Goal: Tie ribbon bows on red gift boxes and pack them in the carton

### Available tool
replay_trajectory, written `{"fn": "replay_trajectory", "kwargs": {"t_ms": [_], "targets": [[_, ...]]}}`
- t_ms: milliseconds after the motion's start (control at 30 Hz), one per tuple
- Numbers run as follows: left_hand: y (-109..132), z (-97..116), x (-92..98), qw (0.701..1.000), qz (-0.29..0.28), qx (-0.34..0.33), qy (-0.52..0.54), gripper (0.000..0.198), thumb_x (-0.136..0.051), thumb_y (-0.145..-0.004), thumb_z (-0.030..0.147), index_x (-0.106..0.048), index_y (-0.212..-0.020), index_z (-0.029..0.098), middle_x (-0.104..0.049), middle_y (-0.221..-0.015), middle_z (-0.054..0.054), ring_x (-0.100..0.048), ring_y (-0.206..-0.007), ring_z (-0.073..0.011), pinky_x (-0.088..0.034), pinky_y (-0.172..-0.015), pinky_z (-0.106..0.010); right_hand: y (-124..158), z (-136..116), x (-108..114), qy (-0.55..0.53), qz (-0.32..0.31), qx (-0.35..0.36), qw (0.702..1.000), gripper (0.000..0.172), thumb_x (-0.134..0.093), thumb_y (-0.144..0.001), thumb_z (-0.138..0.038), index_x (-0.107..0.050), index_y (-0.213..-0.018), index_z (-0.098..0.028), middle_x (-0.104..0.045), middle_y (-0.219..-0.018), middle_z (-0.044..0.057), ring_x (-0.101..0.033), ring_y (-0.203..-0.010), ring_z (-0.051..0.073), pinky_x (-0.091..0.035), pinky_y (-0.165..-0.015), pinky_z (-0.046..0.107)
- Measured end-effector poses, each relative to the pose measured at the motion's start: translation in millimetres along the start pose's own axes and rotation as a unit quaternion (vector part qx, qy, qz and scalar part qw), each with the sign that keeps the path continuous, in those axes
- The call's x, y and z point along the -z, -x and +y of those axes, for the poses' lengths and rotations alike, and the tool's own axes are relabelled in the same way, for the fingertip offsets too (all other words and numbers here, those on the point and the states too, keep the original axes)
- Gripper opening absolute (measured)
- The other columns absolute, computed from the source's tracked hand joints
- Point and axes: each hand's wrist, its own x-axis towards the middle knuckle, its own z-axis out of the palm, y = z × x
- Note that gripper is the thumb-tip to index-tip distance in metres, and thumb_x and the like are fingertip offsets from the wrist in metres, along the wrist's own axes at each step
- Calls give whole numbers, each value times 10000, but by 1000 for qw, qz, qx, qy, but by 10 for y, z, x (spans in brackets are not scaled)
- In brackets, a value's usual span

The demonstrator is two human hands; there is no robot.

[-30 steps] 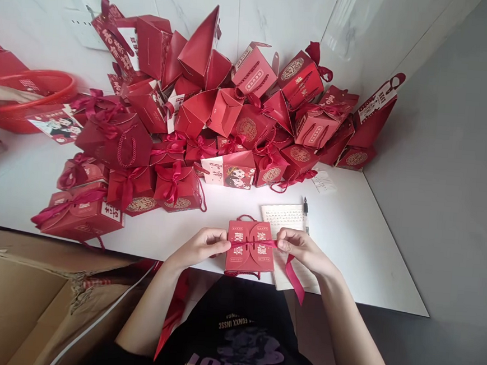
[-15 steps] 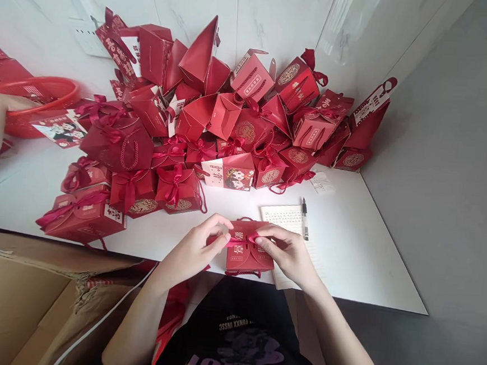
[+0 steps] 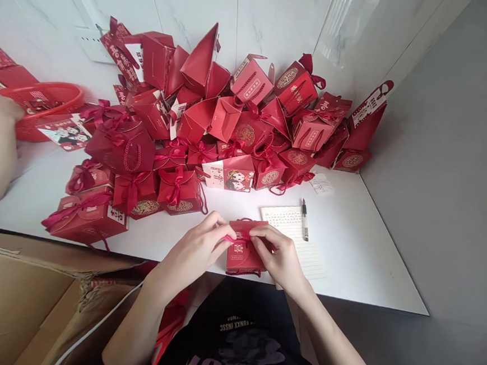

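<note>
A small red gift box (image 3: pixel 246 260) with light lettering and dark red cord handles lies near the table's front edge, partly on the notepad. Across its top runs a red ribbon (image 3: pixel 242 239). My left hand (image 3: pixel 205 241) pinches the ribbon at the box's left side, fingers closed. From the right, my right hand (image 3: pixel 275 251) pinches the ribbon close to the middle of the box, thumb against forefinger. The fingers cover part of the ribbon, so I cannot tell whether it is knotted.
Many red gift boxes (image 3: pixel 227 122) are heaped along the wall. A lined notepad (image 3: pixel 285 217) with a black pen (image 3: pixel 305 221) lies right of my box. Another person's hand (image 3: pixel 2 113) is at a red plastic basket (image 3: pixel 64 98), far left. A cardboard box (image 3: pixel 11 288) stands below the table.
My right hand has shifted slightly left, closer to my left hand, along the ribbon. The other person's hand has come further into view by the basket. The view has shifted slightly.
</note>
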Motion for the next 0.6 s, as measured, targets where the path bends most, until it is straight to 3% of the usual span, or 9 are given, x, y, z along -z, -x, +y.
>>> {"fn": "replay_trajectory", "kwargs": {"t_ms": [100,200,300,467,600], "targets": [[-11,10,10,998,12,-57,-19,168,-440,-882,131,-588,-872,208,-504,-1028,-28,-583,-833,-139,-455,-725,-255,11,-19,-40,-25,30,-47,998,87,-549,-843,-197,-589,-918,-213,-684,-890,29,-661,-825,166,-542,-779,312],[-39,39,37,995,-9,-87,-40,163,-447,-880,115,-583,-872,205,-543,-941,-16,-571,-791,-138,-444,-685,-253,7,-40,-57,-20,32,-52,998,97,-560,-831,-199,-604,-917,-208,-694,-911,31,-666,-850,164,-540,-795,302],[-107,76,68,994,-6,-99,-48,125,-452,-889,157,-570,-865,194,-554,-842,-6,-560,-737,-138,-437,-651,-252,-8,-62,-64,6,21,-42,999,103,-550,-834,-190,-636,-890,-207,-708,-902,29,-670,-841,167,-538,-791,302],[-249,105,107,993,-6,-110,-34,105,-489,-842,151,-575,-790,184,-548,-965,-25,-564,-730,-122,-448,-667,-243,-22,-82,-65,55,16,-9,998,142,-527,-852,-164,-643,-914,-215,-715,-909,23,-672,-822,172,-534,-764,298],[-326,91,121,994,-28,-101,7,124,-476,-809,122,-576,-770,184,-567,-887,-6,-561,-718,-118,-441,-657,-231,-27,-79,-50,84,12,31,996,136,-507,-870,-156,-629,-870,-217,-699,-867,23,-656,-775,163,-522,-723,281]]}}
